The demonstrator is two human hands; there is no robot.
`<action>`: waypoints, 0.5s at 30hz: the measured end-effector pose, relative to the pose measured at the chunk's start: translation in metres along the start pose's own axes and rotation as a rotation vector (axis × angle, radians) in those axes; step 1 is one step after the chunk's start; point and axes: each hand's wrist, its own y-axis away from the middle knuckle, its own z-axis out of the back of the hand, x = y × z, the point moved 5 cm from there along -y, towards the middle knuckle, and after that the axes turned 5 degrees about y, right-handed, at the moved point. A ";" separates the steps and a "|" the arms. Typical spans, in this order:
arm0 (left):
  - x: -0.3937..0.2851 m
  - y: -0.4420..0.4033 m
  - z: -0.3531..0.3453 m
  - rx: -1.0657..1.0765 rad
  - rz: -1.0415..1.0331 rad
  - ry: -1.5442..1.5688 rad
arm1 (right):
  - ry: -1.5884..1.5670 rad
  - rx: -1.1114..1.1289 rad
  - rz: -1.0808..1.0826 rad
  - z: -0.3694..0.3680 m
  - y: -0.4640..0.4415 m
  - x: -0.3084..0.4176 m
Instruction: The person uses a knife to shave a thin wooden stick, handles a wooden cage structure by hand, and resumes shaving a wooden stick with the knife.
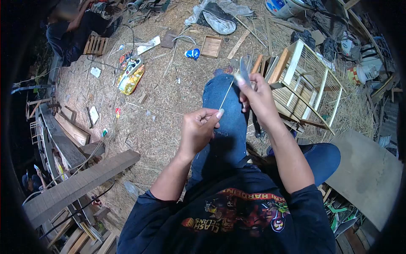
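My left hand (199,129) is closed, thumb and fingers pinching a thin pale wooden stick (226,95). The stick slants up and to the right over my knee, its far end by the knife blade. In my right hand (258,97) is a knife (242,70), blade pointing up and away, fingers wrapped round the mostly hidden handle. My thumb lies near the blade where it meets the stick; exact contact is hard to make out. Below both hands is my leg in blue jeans (230,122). Close to my right hand stands a slatted wooden cage (298,72).
Straw and shavings cover the ground. Ahead are a small wooden box (211,46), a blue cup (192,53) and a yellow packet (131,79) under a power strip. A thick beam (84,184) juts in from the left. Another person (67,34) sits at far left.
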 end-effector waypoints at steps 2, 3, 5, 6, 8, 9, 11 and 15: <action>0.002 -0.002 -0.004 -0.002 0.012 0.021 | 0.096 -0.033 -0.056 0.011 0.004 -0.010; 0.003 -0.002 -0.005 -0.002 0.020 0.040 | 0.097 -0.035 -0.062 0.014 0.008 -0.011; 0.002 -0.003 -0.007 0.023 0.013 0.019 | 0.187 -0.005 0.088 0.019 0.022 -0.003; 0.002 -0.004 -0.008 0.045 -0.001 -0.003 | 0.241 0.026 0.061 0.024 0.026 -0.005; 0.004 -0.006 -0.010 0.060 -0.067 -0.043 | 0.470 -0.012 0.209 0.027 0.033 -0.002; 0.003 -0.005 -0.012 0.073 -0.136 -0.087 | 0.695 -0.048 0.361 0.027 0.037 0.001; 0.009 -0.004 -0.015 0.075 -0.137 -0.048 | 0.775 -0.091 0.362 0.028 0.040 -0.007; 0.005 -0.003 -0.015 0.071 -0.020 -0.064 | 0.867 -0.149 0.355 0.022 0.042 -0.016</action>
